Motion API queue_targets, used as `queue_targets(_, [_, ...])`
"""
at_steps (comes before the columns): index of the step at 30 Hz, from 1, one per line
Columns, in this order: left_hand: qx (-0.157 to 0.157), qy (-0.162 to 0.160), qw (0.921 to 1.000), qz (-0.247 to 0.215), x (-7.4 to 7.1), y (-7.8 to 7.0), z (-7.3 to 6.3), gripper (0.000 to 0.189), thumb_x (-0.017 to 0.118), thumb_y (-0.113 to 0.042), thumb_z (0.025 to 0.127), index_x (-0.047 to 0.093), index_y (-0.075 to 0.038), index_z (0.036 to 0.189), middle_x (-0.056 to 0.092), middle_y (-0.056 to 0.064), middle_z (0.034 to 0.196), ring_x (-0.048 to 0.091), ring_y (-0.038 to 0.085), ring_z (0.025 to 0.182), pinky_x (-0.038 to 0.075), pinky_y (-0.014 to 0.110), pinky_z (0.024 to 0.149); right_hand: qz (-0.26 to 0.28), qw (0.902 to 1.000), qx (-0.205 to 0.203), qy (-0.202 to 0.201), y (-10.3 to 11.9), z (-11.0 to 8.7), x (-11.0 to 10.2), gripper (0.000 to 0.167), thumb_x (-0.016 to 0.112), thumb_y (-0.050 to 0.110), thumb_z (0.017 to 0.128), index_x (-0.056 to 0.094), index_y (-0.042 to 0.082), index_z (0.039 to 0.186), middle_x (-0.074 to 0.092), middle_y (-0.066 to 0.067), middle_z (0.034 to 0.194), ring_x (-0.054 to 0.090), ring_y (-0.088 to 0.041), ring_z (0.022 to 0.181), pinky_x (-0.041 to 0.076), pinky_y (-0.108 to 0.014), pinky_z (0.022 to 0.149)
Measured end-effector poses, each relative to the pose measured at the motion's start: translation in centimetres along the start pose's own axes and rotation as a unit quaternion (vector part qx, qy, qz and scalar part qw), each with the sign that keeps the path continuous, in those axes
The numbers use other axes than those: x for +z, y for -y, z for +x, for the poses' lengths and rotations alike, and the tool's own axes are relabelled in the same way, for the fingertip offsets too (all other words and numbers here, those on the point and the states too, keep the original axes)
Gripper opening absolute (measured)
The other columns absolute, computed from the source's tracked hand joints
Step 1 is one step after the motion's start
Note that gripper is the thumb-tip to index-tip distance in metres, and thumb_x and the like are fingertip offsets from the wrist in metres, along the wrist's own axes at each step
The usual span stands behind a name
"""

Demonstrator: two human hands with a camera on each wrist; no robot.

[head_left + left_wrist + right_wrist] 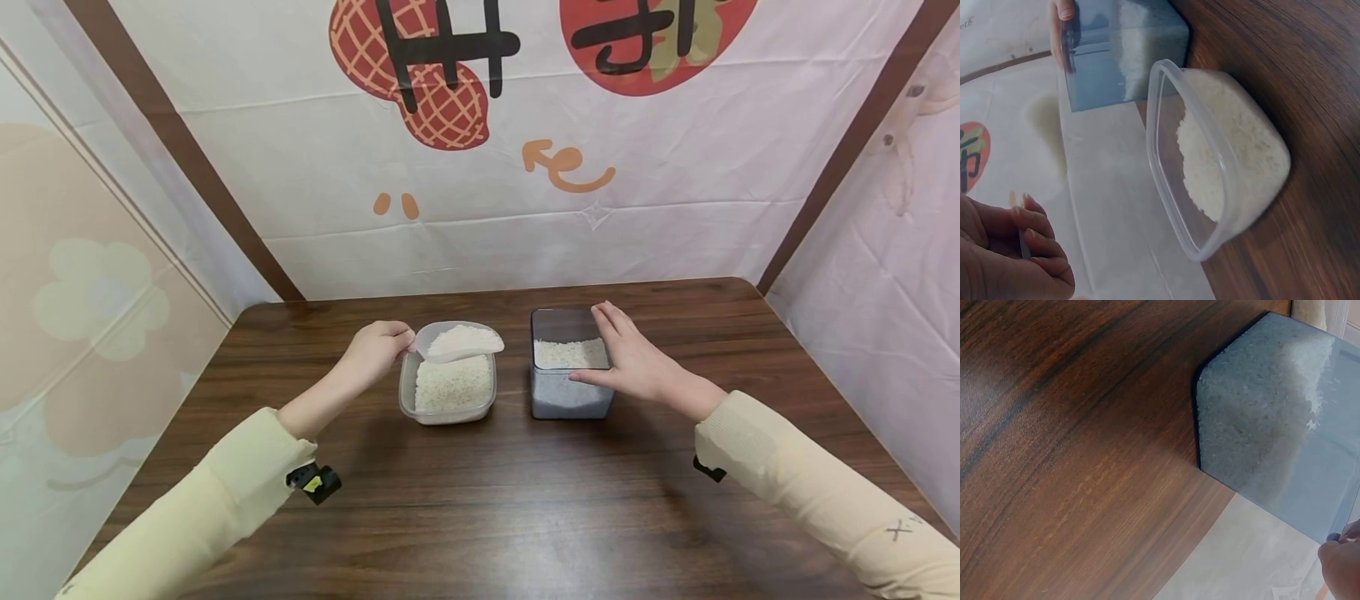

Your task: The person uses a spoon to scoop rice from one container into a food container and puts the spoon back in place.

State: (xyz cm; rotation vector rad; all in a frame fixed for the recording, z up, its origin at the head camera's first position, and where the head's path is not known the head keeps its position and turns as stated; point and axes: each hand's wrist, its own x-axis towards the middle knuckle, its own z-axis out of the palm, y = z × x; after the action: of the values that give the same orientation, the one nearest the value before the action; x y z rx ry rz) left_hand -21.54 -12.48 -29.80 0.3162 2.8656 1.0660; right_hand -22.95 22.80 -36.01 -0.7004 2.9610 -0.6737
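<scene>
My left hand (377, 348) pinches the handle of a translucent scoop (426, 337) heaped with white rice. The scoop hangs over a clear plastic tub (407, 385), which is partly filled with rice (452, 385). In the left wrist view the curled fingers hold the thin handle, and the scoop's bowl is out of sight. To the right stands a tall blue-grey transparent container (572, 400) with rice (572, 354) inside. My right hand (637, 360) rests on its rim, thumb at the front and fingers stretched along the right side.
Both containers stand toward the back of a dark wooden table (480, 500), with a gap between them. Behind the table hangs a white printed cloth (465, 242); more cloth (877, 275) lines the sides. Black wrist cameras (313, 481) sit under the sleeves.
</scene>
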Motion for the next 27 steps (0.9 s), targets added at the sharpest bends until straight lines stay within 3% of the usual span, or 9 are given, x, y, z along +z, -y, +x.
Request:
queue_targets(6, [-0.001, 0.002, 0.9998, 0.019, -0.4, 1.1, -0.4, 0.026, 0.039, -0.008, 0.090, 0.053, -0.003, 0.069, 0.043, 0.002, 0.059, 0.039, 0.016, 0.058, 0.031, 0.029, 0.056, 0.000, 1.0000, 0.000, -0.001, 0.0, 0.0, 0.0, 0.107, 0.058, 0.063, 0.075, 0.009, -0.002, 0.144, 0.005, -0.017, 0.150, 0.003, -0.031, 0.137, 0.018, -0.048, 0.106])
queue_targets(13, [-0.011, 0.004, 0.9998, 0.014, -1.0, 1.8, -1.0, 0.021, 0.041, -0.006, 0.085, 0.054, -0.004, 0.069, 0.042, -0.002, 0.057, 0.037, 0.016, 0.058, 0.029, 0.030, 0.055, -0.002, 1.0000, -0.002, -0.002, 0.0, 0.0, 0.0, 0.108, 0.058, 0.064, 0.074, 0.010, -0.002, 0.144, 0.005, -0.017, 0.150, 0.004, -0.030, 0.138, 0.019, -0.047, 0.105])
queue_targets(27, [-0.036, 0.015, 0.9985, 0.039, -1.9, 3.5, -1.6, 0.024, 0.040, -0.009, 0.090, 0.057, -0.001, 0.075, 0.046, 0.003, 0.062, 0.036, 0.017, 0.057, 0.029, 0.030, 0.052, 0.001, 1.0000, 0.005, 0.006, 0.0, 0.1, 0.0, 0.107, 0.056, 0.066, 0.075, 0.008, -0.001, 0.144, 0.003, -0.017, 0.150, 0.003, -0.031, 0.137, 0.020, -0.048, 0.105])
